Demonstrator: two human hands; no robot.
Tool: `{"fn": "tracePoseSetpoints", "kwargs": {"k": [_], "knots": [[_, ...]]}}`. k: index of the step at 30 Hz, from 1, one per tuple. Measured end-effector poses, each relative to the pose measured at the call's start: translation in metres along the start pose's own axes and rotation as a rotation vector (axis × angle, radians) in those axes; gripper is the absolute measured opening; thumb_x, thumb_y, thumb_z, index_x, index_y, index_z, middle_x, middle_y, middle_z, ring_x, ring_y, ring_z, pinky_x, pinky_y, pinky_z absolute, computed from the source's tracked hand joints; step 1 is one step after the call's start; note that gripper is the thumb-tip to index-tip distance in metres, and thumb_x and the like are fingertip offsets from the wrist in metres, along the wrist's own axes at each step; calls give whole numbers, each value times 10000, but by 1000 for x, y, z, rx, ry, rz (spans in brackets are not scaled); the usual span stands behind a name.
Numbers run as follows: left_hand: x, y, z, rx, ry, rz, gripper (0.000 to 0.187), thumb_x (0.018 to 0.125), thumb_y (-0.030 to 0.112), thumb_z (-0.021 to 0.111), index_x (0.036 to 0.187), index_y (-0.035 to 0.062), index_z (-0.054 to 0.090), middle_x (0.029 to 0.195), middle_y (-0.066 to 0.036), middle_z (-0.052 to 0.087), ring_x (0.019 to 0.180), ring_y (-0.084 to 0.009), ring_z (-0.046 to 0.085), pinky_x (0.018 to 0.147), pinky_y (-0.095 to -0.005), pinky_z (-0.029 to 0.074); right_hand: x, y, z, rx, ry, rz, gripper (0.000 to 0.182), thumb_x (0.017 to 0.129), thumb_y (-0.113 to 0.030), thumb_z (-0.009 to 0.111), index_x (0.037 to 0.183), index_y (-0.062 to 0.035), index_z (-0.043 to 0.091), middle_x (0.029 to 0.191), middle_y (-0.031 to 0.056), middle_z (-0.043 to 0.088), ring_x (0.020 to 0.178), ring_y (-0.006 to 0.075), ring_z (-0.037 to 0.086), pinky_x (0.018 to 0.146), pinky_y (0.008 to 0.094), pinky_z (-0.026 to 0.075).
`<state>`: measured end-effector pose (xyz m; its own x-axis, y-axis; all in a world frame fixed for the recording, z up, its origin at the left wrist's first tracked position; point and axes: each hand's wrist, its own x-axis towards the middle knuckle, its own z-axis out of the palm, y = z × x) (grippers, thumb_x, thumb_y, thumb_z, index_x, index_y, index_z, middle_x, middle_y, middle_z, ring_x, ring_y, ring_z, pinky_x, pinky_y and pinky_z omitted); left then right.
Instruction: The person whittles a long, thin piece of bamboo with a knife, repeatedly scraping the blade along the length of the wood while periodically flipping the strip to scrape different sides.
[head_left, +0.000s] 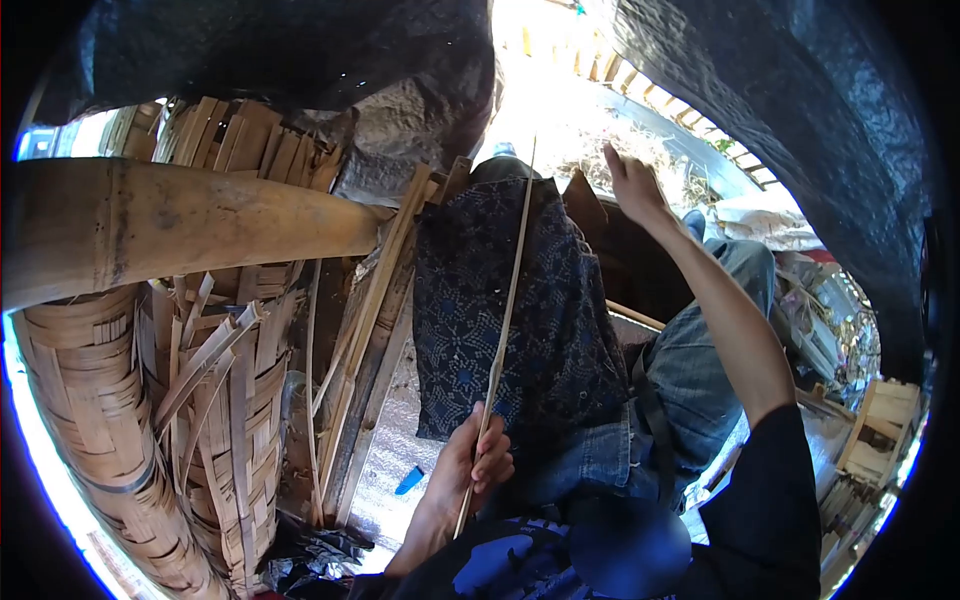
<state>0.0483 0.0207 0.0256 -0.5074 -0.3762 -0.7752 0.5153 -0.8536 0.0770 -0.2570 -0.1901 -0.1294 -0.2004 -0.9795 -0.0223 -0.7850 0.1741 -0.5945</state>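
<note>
Cloth laid over lap; wickerwork ranged at left; strip clamped in left grip, right grip opened; shirt lettering illegible.

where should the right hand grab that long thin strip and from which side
Probably pinch the strip mid-length, over the dark patterned cloth, from the right: it is slender and exposed there, the left hand grips its lower part, and the right hand is on that side.
</note>
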Motion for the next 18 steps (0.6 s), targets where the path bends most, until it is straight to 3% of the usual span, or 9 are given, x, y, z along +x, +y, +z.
{"fn": "tracePoseSetpoints", "kwargs": {"k": [2, 4, 6, 9, 13, 17, 18], "knots": [[12, 6, 4, 20, 3, 25, 480, 1007, 426, 268, 630, 152, 378, 417, 36, 305, 318, -86, 232, 374, -222, 207, -30, -17, -20, 57, -323, 62, 566, 1002, -419, 329, 611, -31, 460, 467, 73, 404, 398, 162, 374, 409, 382, 321], [26, 12, 9, 43, 6, 34, 478, 1007, 426, 267, 630, 157, 381, 414, 40, 306, 314, -84, 238, 367, -218, 207, -71, -53, -44, 192, -429, -94, 519, 999, -361, 367, 615, -30, 477, 426, 92, 357, 316, 170, 349, 320, 320, 284], [36, 19, 13, 148, 34, 38, 475, 1005, 431, 269, 633, 158, 379, 420, 39, 303, 322, -86, 234, 368, -218, 211, -104, -67, -56, 275, -452, -336, 462, 986, -331, 423, 643, -27, 488, 415, 99, 376, 312, 199, 386, 342, 355, 315], [42, 22, 14, 180, 53, 22, 472, 1005, 433, 267, 639, 156, 378, 421, 38, 295, 322, -87, 227, 361, -224, 209, -131, -78, -60, 199, -533, -363, 464, 957, -353, 486, 623, -33, 521, 432, 129, 470, 348, 259, 503, 377, 401, 377], [43, 21, 11, 178, 60, 40, 473, 1005, 435, 267, 641, 155, 380, 421, 38, 292, 323, -87, 223, 347, -227, 203, -137, -83, -56, 67, -505, -396, 520, 939, -412, 500, 593, -28, 554, 407, 110, 474, 337, 250, 503, 388, 365, 436], [42, 19, 13, 167, 64, 58, 474, 1004, 432, 275, 637, 152, 379, 421, 37, 290, 323, -86, 222, 342, -227, 202, -132, -83, -55, 28, -586, -383, 558, 938, -427, 496, 549, -30, 535, 393, 109, 460, 329, 242, 497, 378, 360, 434], [42, 19, 13, 179, 68, 61, 474, 1003, 432, 281, 635, 151, 377, 420, 37, 289, 322, -86, 221, 341, -227, 201, -131, -84, -56, 21, -622, -347, 522, 931, -398, 519, 570, -23, 549, 410, 131, 463, 355, 277, 505, 395, 373, 435]]}}
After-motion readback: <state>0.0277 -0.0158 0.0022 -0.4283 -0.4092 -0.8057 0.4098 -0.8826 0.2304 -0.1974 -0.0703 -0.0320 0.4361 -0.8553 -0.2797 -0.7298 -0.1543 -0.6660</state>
